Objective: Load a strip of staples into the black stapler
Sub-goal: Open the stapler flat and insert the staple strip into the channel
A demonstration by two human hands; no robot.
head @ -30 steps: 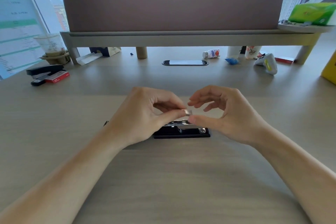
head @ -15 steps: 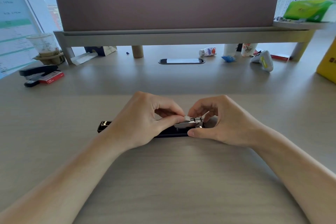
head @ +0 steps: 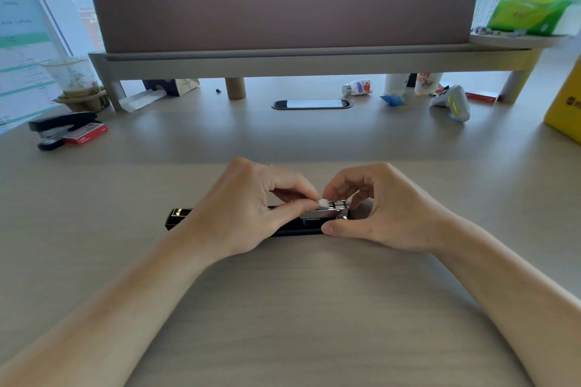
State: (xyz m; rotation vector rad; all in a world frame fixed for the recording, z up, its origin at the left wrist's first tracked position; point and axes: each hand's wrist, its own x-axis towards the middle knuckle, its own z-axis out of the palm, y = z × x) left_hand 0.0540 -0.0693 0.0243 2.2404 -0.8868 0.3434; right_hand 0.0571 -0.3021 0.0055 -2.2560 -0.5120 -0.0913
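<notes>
The black stapler (head: 179,217) lies lengthwise on the desk under my hands, its lid swung out to the left and its metal magazine (head: 327,212) exposed. My left hand (head: 251,210) pinches a short silvery strip of staples (head: 323,203) between thumb and forefinger, its end right over the magazine channel. My right hand (head: 383,210) holds the stapler's right end, thumb against the front of the base and fingers curled behind the magazine. Most of the stapler's middle is hidden by my left hand.
At the far left sit a second black stapler (head: 59,127) and a red staple box (head: 85,135). A monitor riser (head: 283,63) spans the back, with a cable slot (head: 311,104), a small bottle (head: 356,87), a white controller (head: 452,102) and a yellow box (head: 566,110) nearby.
Both hands dropped from above the stapler onto it. The staple strip came down to the magazine, and my right hand took hold of the stapler's right end.
</notes>
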